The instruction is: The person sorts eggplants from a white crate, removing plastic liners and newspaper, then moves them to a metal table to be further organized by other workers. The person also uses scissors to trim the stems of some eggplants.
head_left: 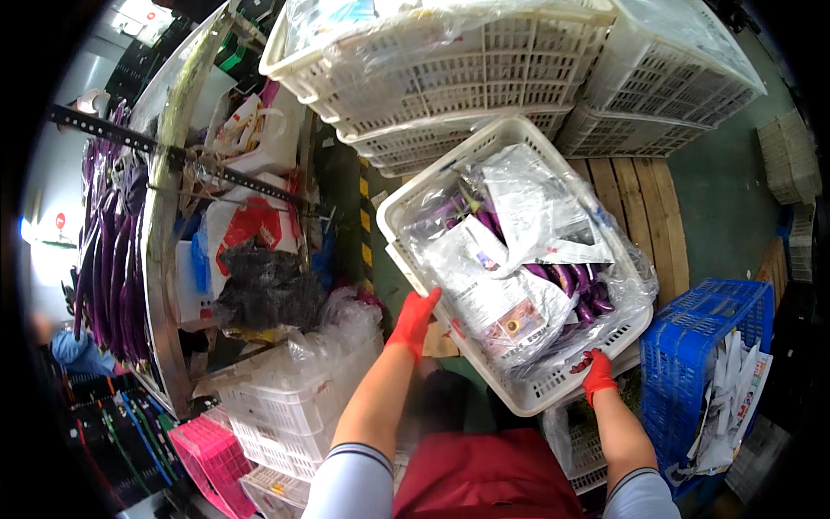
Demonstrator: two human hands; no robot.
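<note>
Gripping white basket (560, 394) in head view, both gloved hands: left hand (415, 322) closed at left edge, underside fingers hidden; right hand (598, 374) curled over near right edge. Basket sits askew before body. Probably heavy, stiff; eggplants (566, 278) inside likely bruise easily, plastic film (635, 268) and paper (510, 316) likely slide. Best hold: rigid rim, opposite sides. Stacked crates (458, 73) block far side; blue crate (679, 355) crowds right, metal rack (161, 303) stands left.

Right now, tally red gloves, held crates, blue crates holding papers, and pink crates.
Red gloves, on left hand and right hand: 2
White crate in both hands: 1
Blue crate holding papers: 1
Pink crate: 1
Total: 5
</note>
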